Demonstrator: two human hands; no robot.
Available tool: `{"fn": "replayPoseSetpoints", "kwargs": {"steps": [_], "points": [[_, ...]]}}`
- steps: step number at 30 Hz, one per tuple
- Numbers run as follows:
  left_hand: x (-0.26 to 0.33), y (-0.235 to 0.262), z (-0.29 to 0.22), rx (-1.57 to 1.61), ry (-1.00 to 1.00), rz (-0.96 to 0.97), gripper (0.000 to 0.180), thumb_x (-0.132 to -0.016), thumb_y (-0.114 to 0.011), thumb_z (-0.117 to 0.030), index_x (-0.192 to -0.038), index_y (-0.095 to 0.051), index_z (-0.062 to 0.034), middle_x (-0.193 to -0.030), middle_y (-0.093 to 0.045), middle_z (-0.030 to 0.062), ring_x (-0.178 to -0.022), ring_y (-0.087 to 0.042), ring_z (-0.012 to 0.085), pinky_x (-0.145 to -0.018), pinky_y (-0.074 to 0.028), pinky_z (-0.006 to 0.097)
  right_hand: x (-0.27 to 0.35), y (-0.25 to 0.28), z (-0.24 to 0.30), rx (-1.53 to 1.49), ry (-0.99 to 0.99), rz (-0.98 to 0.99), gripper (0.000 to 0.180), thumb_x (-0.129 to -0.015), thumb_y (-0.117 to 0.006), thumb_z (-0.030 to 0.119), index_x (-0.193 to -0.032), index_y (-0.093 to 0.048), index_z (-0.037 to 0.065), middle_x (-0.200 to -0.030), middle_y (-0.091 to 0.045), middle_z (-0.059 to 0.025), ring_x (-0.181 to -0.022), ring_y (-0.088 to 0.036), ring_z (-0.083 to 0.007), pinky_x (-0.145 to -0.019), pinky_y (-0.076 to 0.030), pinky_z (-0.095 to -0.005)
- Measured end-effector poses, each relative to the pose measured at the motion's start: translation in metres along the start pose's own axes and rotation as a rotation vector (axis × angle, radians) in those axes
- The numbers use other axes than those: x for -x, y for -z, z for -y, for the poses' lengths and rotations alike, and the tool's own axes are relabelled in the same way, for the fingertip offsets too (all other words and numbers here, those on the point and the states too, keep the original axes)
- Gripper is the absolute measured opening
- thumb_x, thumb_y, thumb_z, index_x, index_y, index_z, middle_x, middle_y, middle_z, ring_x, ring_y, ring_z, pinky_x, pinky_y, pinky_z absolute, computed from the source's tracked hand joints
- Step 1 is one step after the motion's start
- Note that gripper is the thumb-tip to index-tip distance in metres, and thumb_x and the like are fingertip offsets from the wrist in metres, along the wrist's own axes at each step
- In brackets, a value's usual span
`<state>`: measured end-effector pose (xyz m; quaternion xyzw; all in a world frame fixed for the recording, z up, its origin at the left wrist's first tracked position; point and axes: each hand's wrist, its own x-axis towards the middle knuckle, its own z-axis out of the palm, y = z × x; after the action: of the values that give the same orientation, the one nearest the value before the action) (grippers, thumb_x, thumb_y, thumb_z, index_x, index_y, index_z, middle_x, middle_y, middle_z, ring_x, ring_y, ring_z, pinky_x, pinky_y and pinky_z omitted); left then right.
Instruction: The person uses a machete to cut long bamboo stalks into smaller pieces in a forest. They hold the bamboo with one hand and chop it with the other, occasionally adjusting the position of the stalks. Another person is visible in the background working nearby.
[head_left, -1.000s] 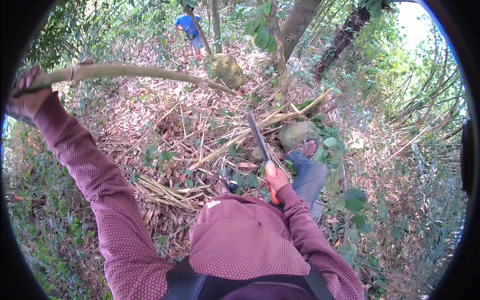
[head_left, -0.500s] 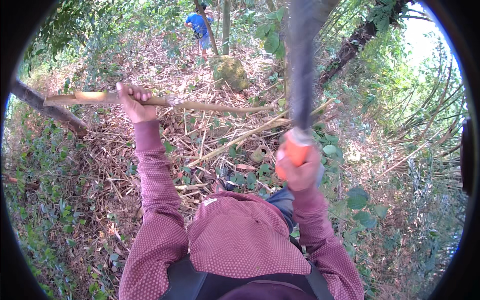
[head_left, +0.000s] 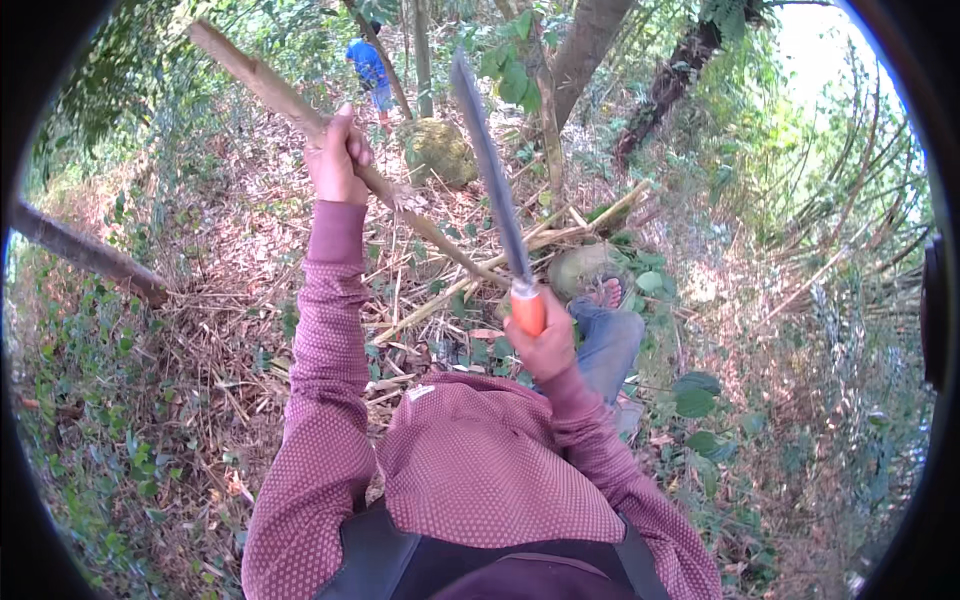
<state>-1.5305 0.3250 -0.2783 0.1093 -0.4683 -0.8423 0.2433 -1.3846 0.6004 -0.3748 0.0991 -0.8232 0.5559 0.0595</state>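
A long pale stick [head_left: 262, 82] slants from the upper left down toward the middle, and my left hand [head_left: 338, 160] is wrapped round it. Its lower end comes down among other cut stalks [head_left: 440, 300] on the ground. In my right hand [head_left: 545, 345] is a machete [head_left: 490, 165], gripped by its orange handle. The dark blade points up and a little left, to the right of the stick and apart from it. My bare foot [head_left: 607, 293] shows at the right, by a rounded stone [head_left: 575, 265].
Ahead stands a mossy boulder [head_left: 440, 152], with a person in blue [head_left: 368, 68] beyond it, turned away. A leaning trunk [head_left: 90, 252] lies at the left. Tree trunks [head_left: 590, 50] rise ahead. Dry leaves and stalks cover the ground, with green plants at both sides.
The stick has swung from nearly level to a steep slant, its left end raised. My right hand and the machete have moved left. My foot and the stone beside it have come into sight.
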Motion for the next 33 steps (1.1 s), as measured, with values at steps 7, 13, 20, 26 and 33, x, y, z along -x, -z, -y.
{"fn": "replayPoseSetpoints", "kwargs": {"steps": [7,13,20,26,33], "points": [[-0.020,0.017,0.007,0.144,-0.038,0.039,0.027,-0.082,-0.058,-0.030,-0.072,-0.040,-0.0118,-0.061,-0.039,-0.0009,-0.054,-0.040,0.0122,-0.054,-0.039,0.030,-0.036,0.037,0.054,-0.266,-0.149,-0.072,0.030,-0.072,-0.061,0.004,-0.100,-0.051,-0.001,-0.075,-0.052,-0.0041,-0.065,-0.050,-0.0093,-0.059,-0.043,-0.0241],[-0.032,0.031,0.028,0.263,-0.136,-0.089,0.025,-0.083,-0.052,-0.024,-0.068,-0.037,-0.0106,-0.054,-0.035,-0.0015,-0.046,-0.034,0.0101,-0.044,-0.034,0.027,-0.067,0.082,0.101,-0.293,0.202,-0.327,0.032,-0.077,-0.057,0.003,-0.107,-0.048,0.000,-0.077,-0.055,-0.0050,-0.059,-0.053,-0.0099,-0.051,-0.046,-0.0234],[-0.036,-0.004,0.010,0.317,-0.333,0.059,0.026,-0.083,-0.052,-0.026,-0.067,-0.038,-0.0111,-0.051,-0.034,-0.0008,-0.044,-0.035,0.0109,-0.043,-0.033,0.026,-0.116,0.171,0.193,-0.476,0.673,-0.245,0.033,-0.078,-0.058,0.014,-0.108,-0.051,0.002,-0.079,-0.058,-0.0060,-0.064,-0.055,-0.0132,-0.059,-0.046,-0.0258],[-0.024,-0.035,0.015,0.178,-0.406,0.021,0.030,-0.083,-0.053,-0.028,-0.063,-0.037,-0.0126,-0.048,-0.033,-0.0014,-0.040,-0.034,0.0101,-0.041,-0.032,0.026,-0.049,0.053,0.055,0.347,-0.019,-0.177,0.035,-0.079,-0.059,0.023,-0.108,-0.054,0.003,-0.082,-0.060,-0.0068,-0.069,-0.057,-0.0161,-0.065,-0.047,-0.0279],[-0.012,-0.025,0.018,0.137,-0.296,0.167,0.026,-0.082,-0.052,-0.013,-0.059,-0.040,-0.0120,-0.047,-0.039,-0.0024,-0.037,-0.036,0.0064,-0.034,-0.031,0.020,-0.026,0.040,0.026,-0.112,-0.085,0.044,0.036,-0.070,-0.066,0.010,-0.102,-0.053,-0.001,-0.079,-0.055,-0.0053,-0.071,-0.054,-0.0116,-0.062,-0.045,-0.0274]]}}
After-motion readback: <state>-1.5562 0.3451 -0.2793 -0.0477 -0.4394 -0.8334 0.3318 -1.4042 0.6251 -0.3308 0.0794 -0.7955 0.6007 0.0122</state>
